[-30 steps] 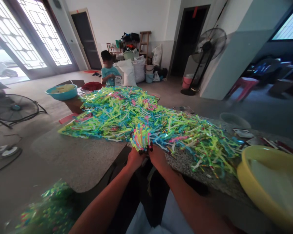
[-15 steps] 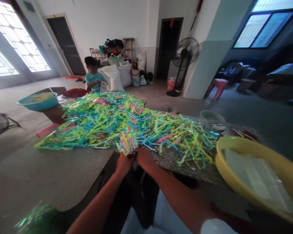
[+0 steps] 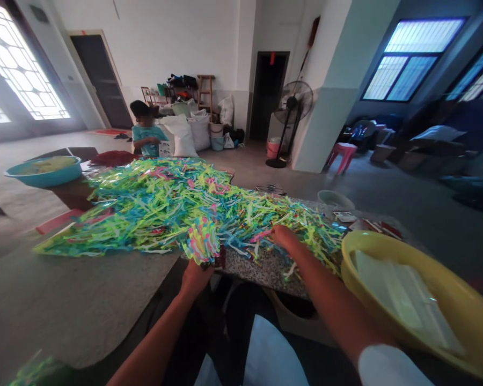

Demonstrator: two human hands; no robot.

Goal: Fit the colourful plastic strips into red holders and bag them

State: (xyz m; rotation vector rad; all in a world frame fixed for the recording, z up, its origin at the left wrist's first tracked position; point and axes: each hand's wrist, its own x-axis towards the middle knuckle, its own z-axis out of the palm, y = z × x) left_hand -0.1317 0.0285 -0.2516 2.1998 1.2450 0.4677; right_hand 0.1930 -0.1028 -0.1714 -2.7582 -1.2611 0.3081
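A large heap of thin green, blue, pink and white strips (image 3: 145,209) covers much of the stone table (image 3: 241,265). My left hand (image 3: 196,277) is closed around the lower end of a fanned bundle of colourful strips (image 3: 202,241) at the table's near edge. Farther right, my right hand (image 3: 282,236) reaches over the heap, its fingers pinched at the end of a pink strip (image 3: 261,235).
At the right stands a yellow basin (image 3: 370,238) with clear plastic packs inside. A blue basin (image 3: 44,179) is at the far left. A person (image 3: 147,131) sits behind the heap. Beyond stand a fan (image 3: 292,102) and white sacks (image 3: 183,134).
My right hand has left the bundle beside my left hand and moved right to the pink strip. My left hand still holds the bundle. The view has shifted slightly right.
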